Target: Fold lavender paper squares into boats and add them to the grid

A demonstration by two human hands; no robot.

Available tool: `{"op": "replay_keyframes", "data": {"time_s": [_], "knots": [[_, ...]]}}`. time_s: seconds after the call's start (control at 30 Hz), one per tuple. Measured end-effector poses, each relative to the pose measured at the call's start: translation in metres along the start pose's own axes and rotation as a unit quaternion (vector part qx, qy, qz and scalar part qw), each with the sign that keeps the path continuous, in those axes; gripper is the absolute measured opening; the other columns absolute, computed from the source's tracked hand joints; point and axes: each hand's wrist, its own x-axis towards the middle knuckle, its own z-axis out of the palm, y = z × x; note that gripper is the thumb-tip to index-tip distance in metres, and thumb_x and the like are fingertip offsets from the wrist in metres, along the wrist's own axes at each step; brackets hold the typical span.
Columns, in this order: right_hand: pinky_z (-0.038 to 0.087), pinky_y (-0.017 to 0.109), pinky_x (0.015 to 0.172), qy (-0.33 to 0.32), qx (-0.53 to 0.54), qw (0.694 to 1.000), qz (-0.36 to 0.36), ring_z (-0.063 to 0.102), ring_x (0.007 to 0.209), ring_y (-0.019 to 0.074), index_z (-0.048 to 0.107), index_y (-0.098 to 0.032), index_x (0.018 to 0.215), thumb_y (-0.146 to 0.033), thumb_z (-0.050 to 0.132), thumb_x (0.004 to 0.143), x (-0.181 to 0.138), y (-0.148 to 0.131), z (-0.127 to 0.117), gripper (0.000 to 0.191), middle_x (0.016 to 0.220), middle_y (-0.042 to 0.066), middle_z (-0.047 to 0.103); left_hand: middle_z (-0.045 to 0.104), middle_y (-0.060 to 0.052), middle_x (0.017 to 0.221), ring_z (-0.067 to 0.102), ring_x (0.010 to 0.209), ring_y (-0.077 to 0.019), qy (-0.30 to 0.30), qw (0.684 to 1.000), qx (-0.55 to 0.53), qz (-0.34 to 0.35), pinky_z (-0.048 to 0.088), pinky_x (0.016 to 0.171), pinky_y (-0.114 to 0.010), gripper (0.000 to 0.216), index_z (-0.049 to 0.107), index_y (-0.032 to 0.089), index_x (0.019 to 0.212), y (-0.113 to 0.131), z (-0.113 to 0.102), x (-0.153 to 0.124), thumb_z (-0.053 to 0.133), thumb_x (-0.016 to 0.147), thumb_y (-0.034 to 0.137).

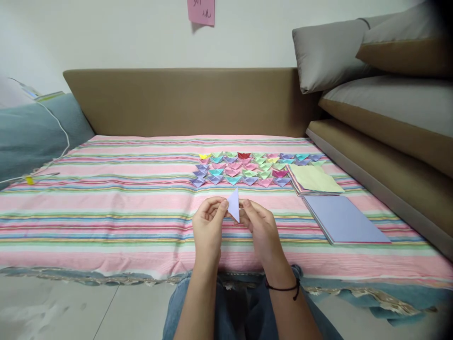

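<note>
Now the left hand (208, 215) pinches a pale purple paper triangle (234, 206) by its left-facing point, its long edge running up-down in view. The right hand (261, 224), fingers curled, sits beside that edge, grip unclear. Both are above the striped cloth (106, 208), palms inward.

Hands (208, 219) close together, fingers (211, 202) bent, forearms (200, 293) forward.
</note>
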Motion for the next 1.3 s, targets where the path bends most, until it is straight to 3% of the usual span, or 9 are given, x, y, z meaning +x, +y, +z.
{"op": "replay_keyframes", "data": {"time_s": [0.13, 0.33, 0.53, 0.73, 0.87, 1.1, 1.3], "knots": [[0.043, 0.026, 0.059, -0.003, 0.051, 0.998, 0.021, 0.049, 0.063, 0.0121, 0.070, -0.017, 0.070, -0.035, 0.064, 0.077, 0.001, -0.001, -0.003, 0.021, 0.071, 0.002, 0.060, 0.066, -0.001, 0.072, 0.061, 0.065, -0.0120, -0.018, 0.996, 0.077, 0.041, 0.049, 0.060, -0.022, 0.008, 0.067, 0.015, 0.076, 0.003, 0.001, -0.003, 0.067, 0.073, 0.023], [0.048, 0.028, 0.065, 0.015, 0.118, 0.992, 0.034, 0.055, 0.072, 0.0149, 0.073, -0.018, 0.079, -0.035, 0.067, 0.075, 0.001, 0.001, -0.005, 0.018, 0.080, 0.004, 0.065, 0.063, -0.006, 0.090, 0.061, 0.086, -0.0171, -0.050, 0.979, 0.162, 0.110, 0.052, 0.068, -0.026, 0.014, 0.073, 0.019, 0.086, 0.003, 0.004, -0.005, 0.064, 0.077, 0.026], [0.050, 0.029, 0.068, 0.040, 0.081, 0.995, 0.038, 0.058, 0.073, 0.0162, 0.074, -0.017, 0.081, -0.037, 0.069, 0.072, 0.002, -0.003, -0.012, 0.022, 0.074, 0.004, 0.066, 0.061, -0.006, 0.090, 0.060, 0.076, -0.0145, -0.105, 0.978, 0.156, 0.088, 0.053, 0.064, -0.025, 0.027, 0.072, 0.019, 0.094, 0.003, 0.003, -0.004, 0.073, 0.067, 0.025], [0.049, 0.027, 0.066, 0.059, 0.075, 0.995, 0.043, 0.059, 0.068, 0.0138, 0.075, -0.020, 0.084, -0.033, 0.073, 0.068, 0.002, -0.004, -0.016, 0.020, 0.071, 0.002, 0.068, 0.063, -0.007, 0.092, 0.061, 0.076, -0.0134, -0.130, 0.974, 0.164, 0.092, 0.053, 0.064, -0.024, 0.022, 0.071, 0.018, 0.095, 0.003, 0.000, -0.003, 0.068, 0.074, 0.022], [0.051, 0.031, 0.075, 0.061, 0.070, 0.995, 0.031, 0.063, 0.078, 0.0166, 0.074, -0.024, 0.088, -0.029, 0.076, 0.064, 0.002, -0.004, -0.016, 0.024, 0.080, 0.002, 0.071, 0.063, -0.007, 0.092, 0.062, 0.077, -0.0136, -0.136, 0.974, 0.161, 0.081, 0.054, 0.063, -0.023, 0.021, 0.071, 0.018, 0.094, 0.006, -0.001, -0.003, 0.067, 0.075, 0.023], [0.053, 0.034, 0.076, 0.042, 0.060, 0.997, 0.017, 0.065, 0.085, 0.0195, 0.074, -0.024, 0.086, -0.028, 0.076, 0.064, 0.002, -0.004, -0.019, 0.023, 0.092, 0.003, 0.072, 0.060, -0.006, 0.097, 0.063, 0.082, -0.0149, -0.180, 0.978, 0.097, 0.039, 0.056, 0.068, -0.024, 0.028, 0.070, 0.019, 0.096, 0.009, -0.004, -0.002, 0.072, 0.069, 0.019], [0.053, 0.035, 0.081, 0.029, 0.027, 0.999, -0.006, 0.065, 0.093, 0.0213, 0.074, -0.023, 0.089, -0.026, 0.074, 0.066, 0.003, -0.003, -0.023, 0.023, 0.098, 0.004, 0.071, 0.061, -0.008, 0.100, 0.063, 0.085, -0.0167, -0.183, 0.980, 0.081, 0.010, 0.057, 0.071, -0.027, 0.028, 0.069, 0.018, 0.097, 0.008, -0.005, -0.003, 0.069, 0.069, 0.017]]}}
